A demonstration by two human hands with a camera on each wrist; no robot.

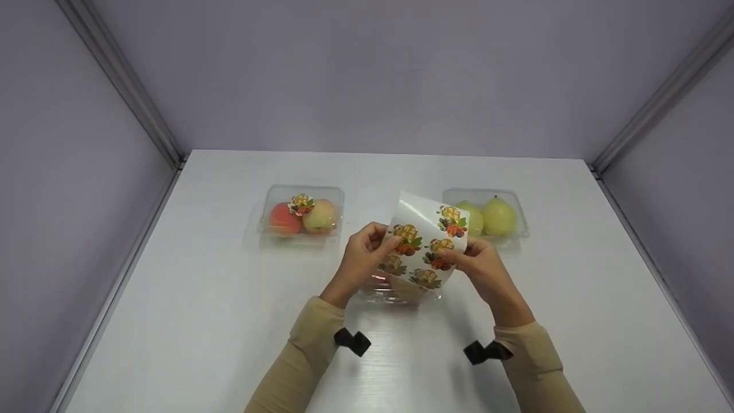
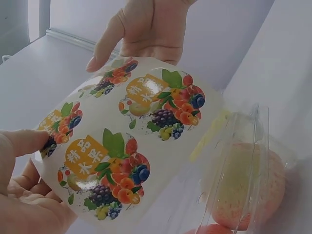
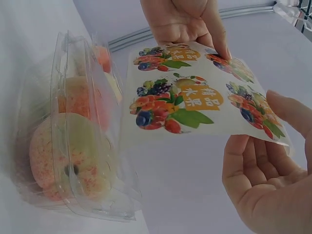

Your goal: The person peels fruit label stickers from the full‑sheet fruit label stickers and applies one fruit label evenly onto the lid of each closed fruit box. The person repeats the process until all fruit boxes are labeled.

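Note:
Both hands hold up one white sheet of fruit stickers [image 1: 425, 241], printed with several colourful fruit pictures. My left hand [image 1: 365, 254] pinches its left edge, thumb on the printed face and fingers behind. At the opposite edge, my right hand [image 1: 481, 265] pinches it the same way, as the right wrist view also shows with the sticker sheet [image 3: 170, 105]. Below the sheet sits a clear plastic box of fruit [image 1: 395, 292], partly hidden from the head. In the right wrist view the box holds a pinkish-yellow peach [image 3: 73, 156] and a redder fruit behind it.
At the back left stands a clear box [image 1: 275, 192] with a red and a pale fruit and a fruit sticker [image 1: 301, 204] on its lid. A clear box [image 1: 519, 229] of green pears is at the back right, partly behind the sheet. Walls enclose the white table [image 1: 189, 321].

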